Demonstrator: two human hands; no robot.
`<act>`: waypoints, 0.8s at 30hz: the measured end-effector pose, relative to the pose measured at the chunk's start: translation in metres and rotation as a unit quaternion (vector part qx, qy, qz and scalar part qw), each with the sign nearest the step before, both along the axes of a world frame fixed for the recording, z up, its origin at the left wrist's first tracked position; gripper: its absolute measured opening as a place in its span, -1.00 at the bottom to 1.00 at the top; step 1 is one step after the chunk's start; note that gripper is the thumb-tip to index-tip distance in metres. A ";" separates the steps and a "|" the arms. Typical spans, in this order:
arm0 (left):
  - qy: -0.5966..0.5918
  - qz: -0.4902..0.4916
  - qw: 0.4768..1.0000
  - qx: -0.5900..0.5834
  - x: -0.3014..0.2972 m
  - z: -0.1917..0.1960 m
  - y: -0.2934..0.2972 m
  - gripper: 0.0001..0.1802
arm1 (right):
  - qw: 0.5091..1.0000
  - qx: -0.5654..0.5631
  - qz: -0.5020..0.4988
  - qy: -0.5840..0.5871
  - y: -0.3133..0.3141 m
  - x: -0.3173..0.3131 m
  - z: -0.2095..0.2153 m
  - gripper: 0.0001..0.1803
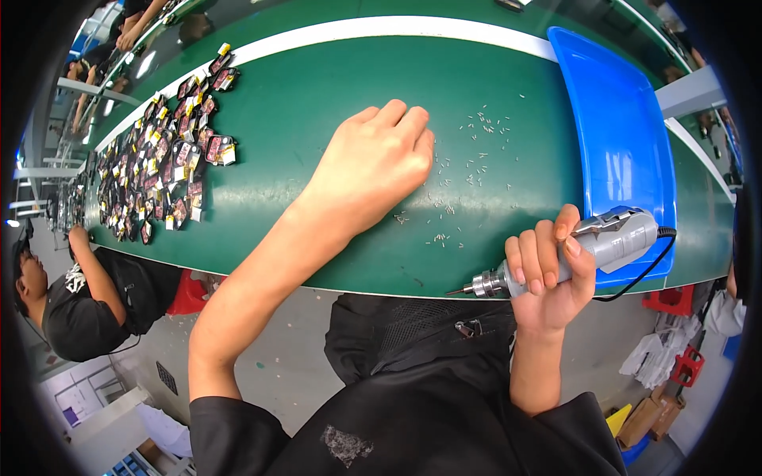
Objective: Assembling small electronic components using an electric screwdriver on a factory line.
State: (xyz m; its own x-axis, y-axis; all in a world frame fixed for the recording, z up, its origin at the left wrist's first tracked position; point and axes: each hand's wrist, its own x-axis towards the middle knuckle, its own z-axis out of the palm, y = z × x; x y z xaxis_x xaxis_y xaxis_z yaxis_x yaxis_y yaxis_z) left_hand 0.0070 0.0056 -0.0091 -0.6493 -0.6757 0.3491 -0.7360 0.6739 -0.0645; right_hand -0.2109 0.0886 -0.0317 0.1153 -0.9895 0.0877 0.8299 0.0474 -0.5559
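My right hand (552, 274) grips a grey electric screwdriver (623, 238) near the table's front edge. Its metal chuck and thin bit point left, and a black cord leaves its rear end. Above the green tabletop (317, 75), my left hand (377, 163) is closed, knuckles up, with its fingers curled under. Whatever it may hold is hidden by the back of the hand. Many tiny screws (476, 170) lie scattered on the green surface just right of my left hand, several of them close to its fingers.
A blue plastic tray (577, 119) stands at the right, behind the screwdriver. At the left lies a heap of small black parts (171, 159) with yellow and white pieces. Beyond it sits another person (87, 305) in black. A white strip (397, 26) borders the far side.
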 end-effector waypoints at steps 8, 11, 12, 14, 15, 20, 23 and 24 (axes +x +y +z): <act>0.242 0.099 0.961 0.091 0.020 0.003 0.019 -0.95 | 1.000 0.008 -0.014 0.002 0.004 -0.003 0.000 -0.92; 0.369 0.136 0.894 0.213 0.025 -0.001 0.064 -0.94 | 1.000 0.014 -0.022 0.005 0.002 -0.002 0.000 -0.92; 0.415 0.125 0.871 0.231 0.025 -0.006 0.078 -0.95 | 1.000 -0.001 -0.026 0.005 0.000 0.002 0.002 -0.92; 0.505 0.118 0.805 0.287 0.015 -0.007 0.106 -0.96 | 0.999 -0.013 -0.021 -0.026 0.001 0.008 0.010 -0.91; 0.560 0.094 0.758 0.319 0.007 -0.005 0.115 -0.97 | 1.000 -0.004 -0.012 -0.023 0.002 0.010 0.016 -0.91; 0.748 0.035 0.531 0.397 -0.003 -0.013 0.134 -0.89 | 0.991 -0.039 -0.012 -0.125 -0.005 0.046 0.044 -0.90; 0.786 -0.002 0.462 0.411 -0.004 -0.015 0.140 -0.93 | 0.993 -0.027 -0.021 -0.112 -0.007 0.055 0.048 -0.91; 0.788 -0.007 0.464 0.405 -0.005 -0.017 0.140 -0.87 | 0.992 -0.021 -0.022 -0.119 -0.008 0.058 0.048 -0.91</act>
